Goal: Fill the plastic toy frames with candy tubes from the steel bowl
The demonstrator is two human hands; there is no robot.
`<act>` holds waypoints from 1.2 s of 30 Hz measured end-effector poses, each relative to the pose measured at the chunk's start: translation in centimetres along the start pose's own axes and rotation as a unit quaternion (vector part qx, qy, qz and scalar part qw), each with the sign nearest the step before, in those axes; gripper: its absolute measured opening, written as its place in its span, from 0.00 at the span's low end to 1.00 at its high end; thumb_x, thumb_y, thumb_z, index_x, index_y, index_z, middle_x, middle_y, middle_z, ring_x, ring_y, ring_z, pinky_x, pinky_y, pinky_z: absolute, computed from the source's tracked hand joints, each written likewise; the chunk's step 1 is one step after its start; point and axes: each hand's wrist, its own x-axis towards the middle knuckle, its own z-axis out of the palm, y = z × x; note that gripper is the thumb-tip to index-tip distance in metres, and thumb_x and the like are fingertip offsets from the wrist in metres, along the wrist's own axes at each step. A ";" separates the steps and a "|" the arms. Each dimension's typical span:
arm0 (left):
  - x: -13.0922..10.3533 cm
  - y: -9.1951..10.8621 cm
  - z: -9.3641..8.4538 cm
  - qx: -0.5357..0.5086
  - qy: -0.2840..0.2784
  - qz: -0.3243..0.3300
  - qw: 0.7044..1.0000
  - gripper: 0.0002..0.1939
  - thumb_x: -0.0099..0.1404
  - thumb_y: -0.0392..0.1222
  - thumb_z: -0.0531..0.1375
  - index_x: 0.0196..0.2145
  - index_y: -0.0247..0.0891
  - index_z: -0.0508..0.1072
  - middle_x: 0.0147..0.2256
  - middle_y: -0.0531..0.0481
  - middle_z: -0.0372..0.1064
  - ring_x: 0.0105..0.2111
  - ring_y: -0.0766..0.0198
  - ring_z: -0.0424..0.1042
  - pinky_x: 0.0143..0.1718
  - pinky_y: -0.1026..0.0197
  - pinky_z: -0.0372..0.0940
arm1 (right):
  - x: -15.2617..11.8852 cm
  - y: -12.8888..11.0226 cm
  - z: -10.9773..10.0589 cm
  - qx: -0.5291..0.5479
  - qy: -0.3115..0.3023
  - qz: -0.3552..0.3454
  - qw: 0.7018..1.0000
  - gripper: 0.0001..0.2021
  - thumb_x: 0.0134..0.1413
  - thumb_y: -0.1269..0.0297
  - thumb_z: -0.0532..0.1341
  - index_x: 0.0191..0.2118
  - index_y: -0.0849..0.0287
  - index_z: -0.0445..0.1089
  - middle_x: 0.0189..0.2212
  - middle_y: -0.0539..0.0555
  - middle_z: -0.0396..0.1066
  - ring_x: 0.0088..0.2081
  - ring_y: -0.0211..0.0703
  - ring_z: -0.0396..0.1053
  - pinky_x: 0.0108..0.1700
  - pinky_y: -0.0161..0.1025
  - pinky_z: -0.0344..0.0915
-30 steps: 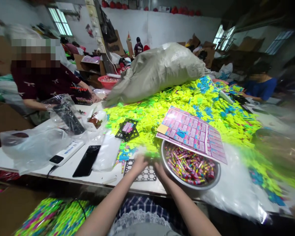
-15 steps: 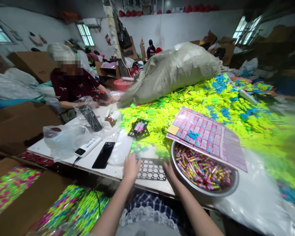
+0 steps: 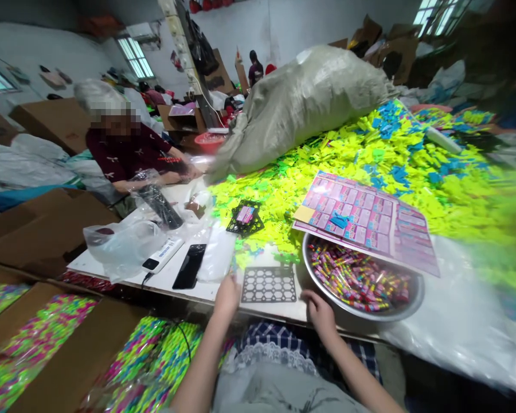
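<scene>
A dark grid plate with hexagonal holes [image 3: 269, 284] lies flat at the table's near edge. Just left of it is my left hand [image 3: 227, 293], fingers curled together; whatever they may hold is too small to tell. To the plate's right, my right hand [image 3: 320, 310] rests by the edge with fingers curled, its grip unclear. Beside that hand stands a metal bowl [image 3: 415, 301] of small wrapped rolls [image 3: 352, 281], partly covered by pink printed sheets [image 3: 365, 218]. Further back, black lattice pieces with a pink label [image 3: 245, 214] lie by the yellow-green pile [image 3: 279, 189].
A phone [image 3: 189, 267], a white power bank [image 3: 163, 256] and a plastic bag [image 3: 120, 246] lie on the left. Across the table a person [image 3: 124, 149] works. A large sack [image 3: 309, 109] sits on the pile. Boxes of colourful pieces [image 3: 47, 327] stand lower left.
The view has tilted down and shifted. My right hand has drawn back from the grid plate toward the table edge, and my left hand has come off the plate's left side.
</scene>
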 end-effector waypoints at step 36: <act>3.7 2.8 8.4 -0.011 -0.078 0.175 0.981 0.08 0.55 0.41 0.58 0.31 0.35 0.73 0.35 0.46 0.73 0.37 0.60 0.70 0.41 0.58 0.63 | 1.8 -0.3 -0.5 -0.003 -0.167 0.042 0.985 0.07 0.40 0.76 0.47 0.20 0.58 0.54 0.20 0.47 0.56 0.27 0.37 0.57 0.33 0.33 0.57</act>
